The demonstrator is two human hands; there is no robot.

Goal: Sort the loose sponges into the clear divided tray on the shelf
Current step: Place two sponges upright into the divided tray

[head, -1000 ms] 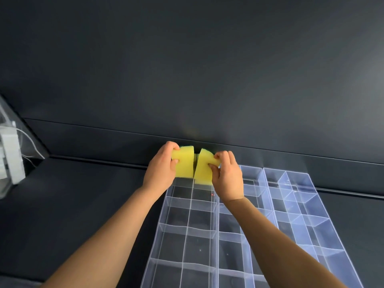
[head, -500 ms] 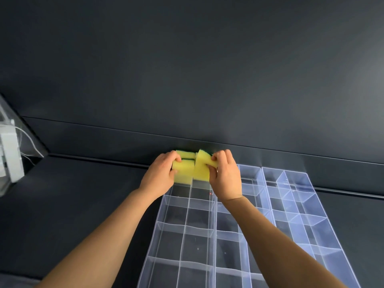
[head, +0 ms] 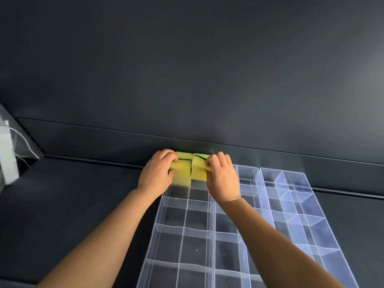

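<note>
While held at the far cells of the tray [head: 213, 235]: left hand [head: 155, 173] grip clamped on left sponges [head: 182, 176], right hand [head: 223, 179] grip pinching right sponges [head: 198, 171], likely squeezed to fit.

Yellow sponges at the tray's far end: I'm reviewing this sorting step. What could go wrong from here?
The left hand pinches the left stack of yellow foam sponges, the right hand the right stack of yellow foam sponges; squeezed foam may spring out when released. The stacks meet roughly over a thin divider of the clear plastic divided tray, so one could straddle it.
</note>
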